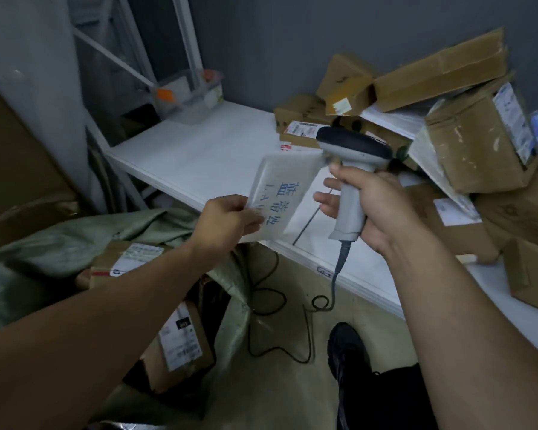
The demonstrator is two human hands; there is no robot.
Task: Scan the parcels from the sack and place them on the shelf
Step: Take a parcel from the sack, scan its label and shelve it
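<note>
Two bare hands meet near the middle of the view, above the front edge of a white shelf [199, 150]. The left hand [227, 217] pinches the lower corner of a white padded mailer [280, 193] printed with blue characters. The thumb lies on the printed face and the fingers are behind. The mailer is held clear of the shelf, tilted, with its printed face toward the camera.

Just at its 3 o'clock, the right hand [376, 209] curls its fingers round the grey handle of a barcode scanner [351, 169]. The scanner's dark head sits at the mailer's upper right corner. Whether a finger presses the trigger cannot be told. A grey cable [339, 268] hangs from the handle toward 6 o'clock.

At 2 to 3 o'clock a heap of cardboard boxes [472, 144] lies jumbled on the shelf. At 11 o'clock a clear plastic tub [190, 94] stands at the shelf's far end.

At 8 o'clock a green woven sack [75, 237] sags on the floor, with two labelled cartons [128, 259] showing in its folds. A black shoe [345, 346] stands at 5 o'clock, near a loose black cord [267, 299].
</note>
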